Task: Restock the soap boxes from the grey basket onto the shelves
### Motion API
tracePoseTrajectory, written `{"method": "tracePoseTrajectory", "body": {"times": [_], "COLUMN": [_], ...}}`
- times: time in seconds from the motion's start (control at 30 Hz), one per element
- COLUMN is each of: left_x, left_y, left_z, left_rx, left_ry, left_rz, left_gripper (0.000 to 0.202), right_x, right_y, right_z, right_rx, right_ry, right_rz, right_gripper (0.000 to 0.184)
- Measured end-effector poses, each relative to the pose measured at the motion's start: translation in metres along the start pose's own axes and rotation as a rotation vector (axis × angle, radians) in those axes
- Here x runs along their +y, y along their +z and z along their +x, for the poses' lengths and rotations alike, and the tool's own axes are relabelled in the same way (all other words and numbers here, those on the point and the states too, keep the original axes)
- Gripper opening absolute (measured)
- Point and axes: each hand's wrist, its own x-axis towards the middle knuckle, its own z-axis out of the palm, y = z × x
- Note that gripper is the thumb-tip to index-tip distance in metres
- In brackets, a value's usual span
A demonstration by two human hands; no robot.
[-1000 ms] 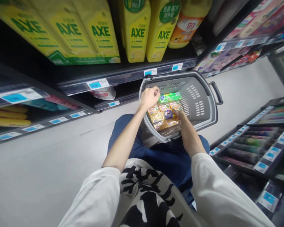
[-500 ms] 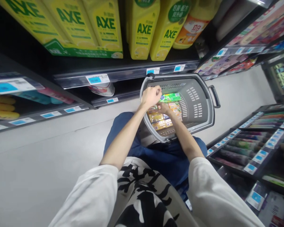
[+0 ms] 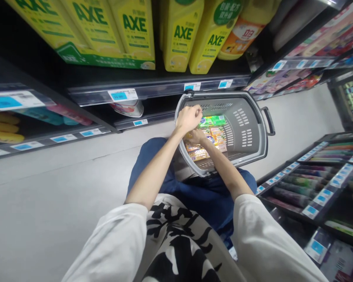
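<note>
A grey plastic shopping basket stands in front of my knees, with slotted walls and a black handle at its right end. My left hand is over the basket's left end, its fingers curled together; whatever they hold, if anything, is hidden. Lower and closer to me, my right hand reaches into the basket with bent fingers, touching the yellow-orange packets. Its fingertips are partly hidden, so what it grips is unclear. Beyond it lies a bright green packet in shiny wrapping.
A shelf with price tags runs behind the basket, bearing yellow AXE bottles and an orange-labelled bottle. A white tub sits lower down. Goods racks stand at right. The pale floor extends to the left.
My right hand has shifted slightly left and down onto the yellow-orange packets, baring more of those at its right. My left hand stays nearly in place. The view has shifted a little.
</note>
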Motion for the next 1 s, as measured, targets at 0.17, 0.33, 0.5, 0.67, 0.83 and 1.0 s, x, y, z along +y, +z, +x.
{"method": "tracePoseTrajectory", "body": {"times": [0.17, 0.33, 0.5, 0.67, 0.83, 1.0], "left_x": [0.0, 0.0, 0.001, 0.004, 0.004, 0.003], "left_y": [0.0, -0.001, -0.001, -0.007, -0.012, -0.009], "left_z": [-0.001, -0.001, -0.003, -0.006, -0.007, -0.005], "left_rx": [0.009, 0.018, 0.089, 0.066, -0.011, -0.035], "left_ry": [0.02, 0.025, 0.105, 0.144, 0.114, 0.078], "left_rz": [-0.006, -0.036, -0.142, -0.181, -0.131, -0.122], "left_gripper": [0.021, 0.021, 0.027, 0.031, 0.041, 0.043], "right_x": [0.006, 0.015, 0.03, 0.031, 0.001, -0.007], "right_y": [0.003, -0.02, -0.07, -0.124, -0.162, -0.178], "right_z": [-0.008, -0.015, -0.063, -0.127, -0.167, -0.182], "right_rx": [-0.007, 0.047, 0.335, 0.663, 0.925, 1.096], "right_ry": [0.01, 0.086, 0.193, 0.234, 0.093, -0.206], "right_rz": [0.013, 0.058, 0.358, 0.701, 1.146, 1.605], "right_gripper": [0.092, 0.091, 0.089, 0.075, 0.074, 0.056]}}
